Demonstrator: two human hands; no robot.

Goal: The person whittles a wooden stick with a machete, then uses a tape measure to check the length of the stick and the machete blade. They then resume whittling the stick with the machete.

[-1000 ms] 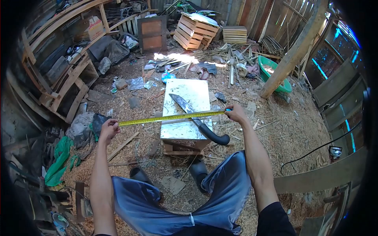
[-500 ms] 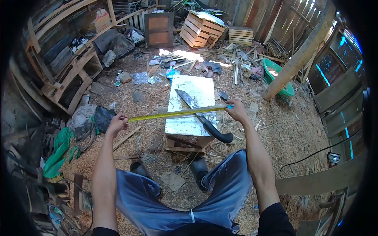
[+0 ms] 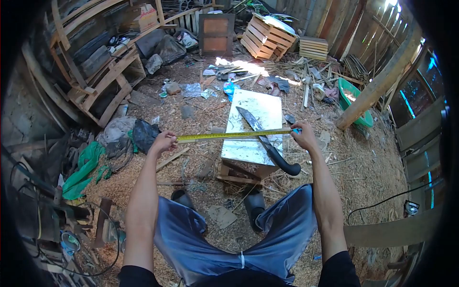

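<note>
A yellow tape measure point(image 3: 215, 136) is stretched almost level between my two hands. A thin pale wooden strip point(image 3: 203, 140) runs just below it. My left hand point(image 3: 165, 142) pinches the left end, fingers closed. My right hand point(image 3: 304, 136) grips the right end, where a small blue piece shows at the fingers. Beneath the tape, a machete point(image 3: 250, 118) with a black hooked handle point(image 3: 283, 163) lies slantwise across a white-topped wooden box point(image 3: 237, 149). The handle juts past the box's near right edge.
My legs point(image 3: 191, 239) straddle the space before the box. Wood shavings cover the ground. A leaning post point(image 3: 382, 79) and a green basin point(image 3: 366, 118) stand at right. Slatted crates point(image 3: 267, 38) sit at the back, a wooden frame point(image 3: 107, 93) at left. A black cable point(image 3: 382, 195) hangs at right.
The view has shifted left, so the scene sits further right in it. The tape is now nearer level, and my hands look slightly closer together. Both keep their hold.
</note>
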